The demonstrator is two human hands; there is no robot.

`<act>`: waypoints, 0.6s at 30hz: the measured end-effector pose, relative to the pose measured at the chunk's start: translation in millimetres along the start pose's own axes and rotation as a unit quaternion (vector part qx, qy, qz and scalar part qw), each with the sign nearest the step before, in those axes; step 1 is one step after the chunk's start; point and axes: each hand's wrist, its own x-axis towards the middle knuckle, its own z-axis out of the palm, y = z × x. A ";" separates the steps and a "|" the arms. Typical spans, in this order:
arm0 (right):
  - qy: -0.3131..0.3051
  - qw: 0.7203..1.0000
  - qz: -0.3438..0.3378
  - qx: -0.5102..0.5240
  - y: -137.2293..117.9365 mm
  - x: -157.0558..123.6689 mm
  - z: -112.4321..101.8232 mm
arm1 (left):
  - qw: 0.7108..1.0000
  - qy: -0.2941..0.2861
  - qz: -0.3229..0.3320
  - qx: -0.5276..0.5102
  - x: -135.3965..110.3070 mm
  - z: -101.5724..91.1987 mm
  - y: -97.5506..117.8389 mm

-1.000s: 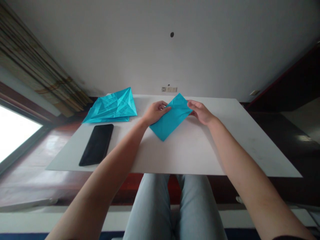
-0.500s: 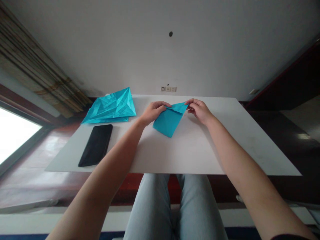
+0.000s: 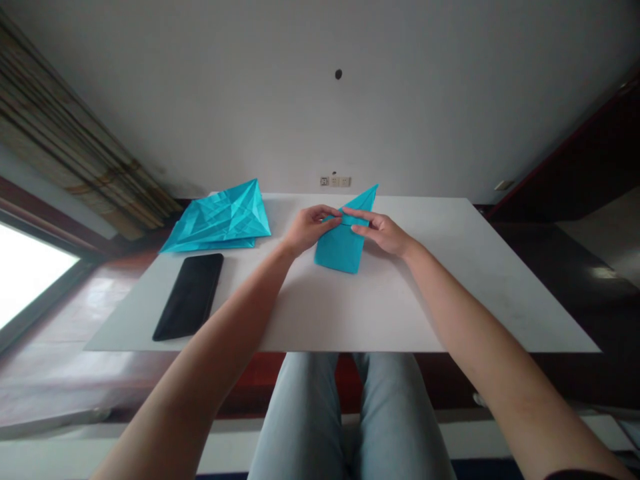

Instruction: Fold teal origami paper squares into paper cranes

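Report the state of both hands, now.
Left hand: closed, pinching the paper.
Right hand: touching the paper at its fold; whether its grip is closed cannot be told.

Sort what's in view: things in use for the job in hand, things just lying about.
In the job:
folded blue paper, in left grip, touched by right grip
white tabletop

Lying about:
black device
creased blue paper at the left, apparently

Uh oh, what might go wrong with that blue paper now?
The turquoise paper might crease crooked, since the left grip and right grip both sit around its fold, leaving the lower edge unheld. The left forearm might also nudge the black phone, which looks close to it.
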 end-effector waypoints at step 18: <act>0.179 0.984 -0.005 -0.016 8.8 6.1 -37.4 | 0.999 -0.038 -0.028 0.018 -0.7 -1.9 1.4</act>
